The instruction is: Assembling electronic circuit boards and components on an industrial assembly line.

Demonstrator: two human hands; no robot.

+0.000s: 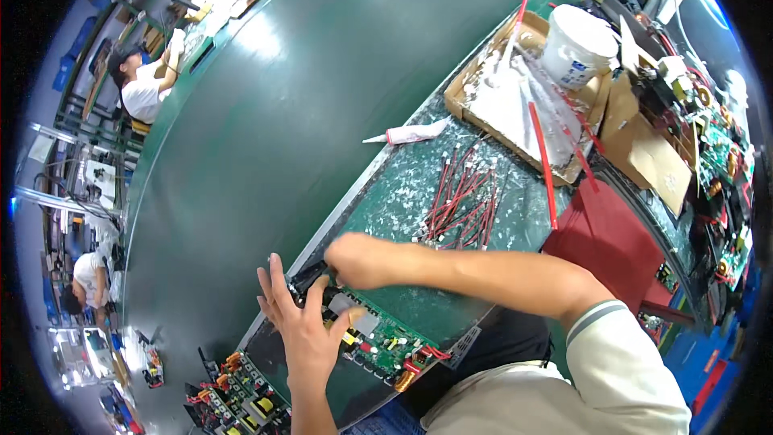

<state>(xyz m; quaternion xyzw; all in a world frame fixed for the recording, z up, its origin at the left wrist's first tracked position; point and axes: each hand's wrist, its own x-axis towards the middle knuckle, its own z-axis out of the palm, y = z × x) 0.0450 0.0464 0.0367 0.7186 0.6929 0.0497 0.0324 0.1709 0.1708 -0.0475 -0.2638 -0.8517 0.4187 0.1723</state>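
Note:
A green circuit board (394,337) packed with components lies in front of me at the near edge of the bench. My left hand (304,332) is over the board's left end, fingers spread and stretched out, with the thumb reaching across a grey plate (361,318) on the board. Beside it, my right hand (358,261) is closed in a fist above the board's far left corner, slightly smeared by motion. What it grips, if anything, is hidden. Black parts (307,278) show between the two hands.
Several red-and-black wire leads (463,205) lie beyond my right forearm. A white nozzle tube (415,132) rests near a cardboard tray (503,138) beside a white bucket (576,48). More boards (241,399) sit at lower left. Across the green surface (322,72), a person (145,80) works.

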